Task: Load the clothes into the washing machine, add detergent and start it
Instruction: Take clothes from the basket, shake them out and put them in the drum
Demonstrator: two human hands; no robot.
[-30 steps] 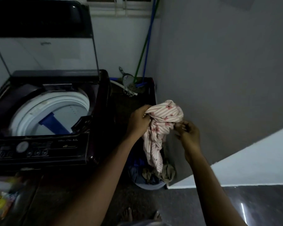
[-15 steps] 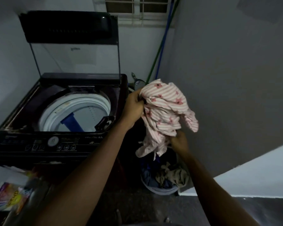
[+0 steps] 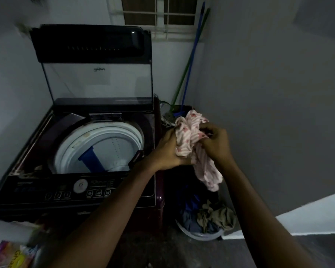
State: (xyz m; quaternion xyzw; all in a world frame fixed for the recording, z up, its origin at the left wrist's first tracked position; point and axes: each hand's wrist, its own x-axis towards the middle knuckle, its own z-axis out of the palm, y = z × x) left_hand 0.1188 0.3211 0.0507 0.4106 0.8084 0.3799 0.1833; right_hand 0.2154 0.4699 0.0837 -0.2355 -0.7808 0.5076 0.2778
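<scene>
A pink striped garment point(image 3: 190, 140) with small red flowers is held bunched above the basket of clothes point(image 3: 205, 217), right of the washing machine point(image 3: 97, 155). The machine's lid is raised upright; its white drum is seen open.

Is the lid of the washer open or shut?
Open: the lid stands upright behind the washer, and the drum shows.

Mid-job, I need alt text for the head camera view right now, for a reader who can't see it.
Both hands, left hand and right hand, bunch a pink-and-white striped cloth garment just right of an open dark top-loading washing machine, its lid raised. A round pale plastic basket of dark clothes sits on the floor below the hands.
</scene>
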